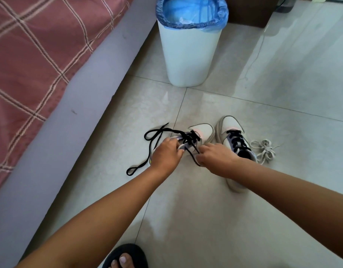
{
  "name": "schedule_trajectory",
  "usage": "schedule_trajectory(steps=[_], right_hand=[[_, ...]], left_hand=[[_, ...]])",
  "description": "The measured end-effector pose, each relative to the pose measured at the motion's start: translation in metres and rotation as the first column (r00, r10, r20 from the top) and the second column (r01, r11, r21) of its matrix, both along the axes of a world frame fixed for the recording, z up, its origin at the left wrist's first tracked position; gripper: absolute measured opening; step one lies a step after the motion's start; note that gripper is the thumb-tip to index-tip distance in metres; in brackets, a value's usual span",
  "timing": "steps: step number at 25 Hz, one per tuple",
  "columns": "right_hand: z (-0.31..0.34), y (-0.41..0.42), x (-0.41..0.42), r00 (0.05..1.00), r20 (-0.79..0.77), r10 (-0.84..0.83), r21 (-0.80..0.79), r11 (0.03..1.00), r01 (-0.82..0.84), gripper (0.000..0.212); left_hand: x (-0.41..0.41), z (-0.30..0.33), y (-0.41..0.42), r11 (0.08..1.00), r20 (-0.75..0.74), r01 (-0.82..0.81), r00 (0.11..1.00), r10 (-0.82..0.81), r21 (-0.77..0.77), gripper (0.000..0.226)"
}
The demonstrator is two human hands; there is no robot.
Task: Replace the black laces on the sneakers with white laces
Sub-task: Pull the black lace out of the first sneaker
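The left hand (167,153) curls its grip on the tongue side of the left sneaker (202,132) on the floor (282,117); the right hand (215,157) pinches its black lace (153,140), which trails loose to the left. The second sneaker (231,130), laced black, stands just right; white laces (264,149) lie bundled beside it. No brand or writing is readable.

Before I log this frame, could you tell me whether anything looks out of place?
Nothing is damaged or spilled. The loose black lace trails over the floor left of the sneaker being unlaced, as expected; the white laces lie bundled at the right.
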State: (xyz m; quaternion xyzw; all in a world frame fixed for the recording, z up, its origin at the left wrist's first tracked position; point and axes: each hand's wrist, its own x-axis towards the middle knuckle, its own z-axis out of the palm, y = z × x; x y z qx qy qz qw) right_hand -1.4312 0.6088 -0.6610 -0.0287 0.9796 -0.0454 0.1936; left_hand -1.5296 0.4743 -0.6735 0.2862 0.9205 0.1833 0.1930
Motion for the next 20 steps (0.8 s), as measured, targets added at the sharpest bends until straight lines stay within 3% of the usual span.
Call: schedule_trajectory(steps=[2, 6, 9, 11, 13, 15, 18, 20], right_hand=[[0.004, -0.017, -0.018, 0.971, -0.024, -0.239, -0.025, 0.971, 0.239, 0.027], [-0.007, -0.029, -0.038, 0.951, -0.008, -0.308, -0.009, 0.951, 0.308, 0.023], [-0.003, -0.015, -0.022, 0.988, 0.053, -0.142, -0.025, 0.989, 0.143, 0.022], [0.002, -0.008, -0.003, 0.956, 0.289, 0.058, 0.052, 0.996, -0.076, 0.020], [0.003, -0.009, 0.016, 0.871, 0.480, 0.100, 0.115, 0.978, -0.175, 0.020], [0.005, -0.015, 0.015, 0.907, 0.419, -0.033, 0.115, 0.993, -0.017, 0.022], [0.003, -0.027, -0.014, 0.926, 0.138, -0.352, -0.050, 0.931, 0.362, 0.031], [-0.001, -0.033, -0.033, 0.909, 0.058, -0.414, -0.091, 0.904, 0.417, 0.028]], left_hand=[[-0.001, 0.001, 0.000, 0.999, 0.022, -0.039, 0.999, 0.038, 0.036, 0.019], [0.002, 0.003, -0.001, 0.998, 0.026, -0.034, 0.999, 0.033, 0.055, 0.019], [-0.002, 0.004, -0.003, 0.998, -0.002, 0.000, 1.000, 0.001, 0.062, 0.017], [-0.004, 0.003, -0.005, 0.997, -0.013, -0.010, 1.000, 0.011, 0.081, 0.017], [-0.005, 0.002, -0.006, 0.995, -0.008, -0.018, 1.000, 0.019, 0.094, 0.016], [-0.006, 0.001, -0.007, 0.995, 0.011, -0.018, 1.000, 0.017, 0.096, 0.015], [-0.008, 0.000, -0.006, 0.991, 0.064, -0.042, 0.997, 0.034, 0.127, 0.014], [-0.007, 0.001, -0.007, 0.992, 0.073, -0.034, 0.997, 0.025, 0.124, 0.014]])
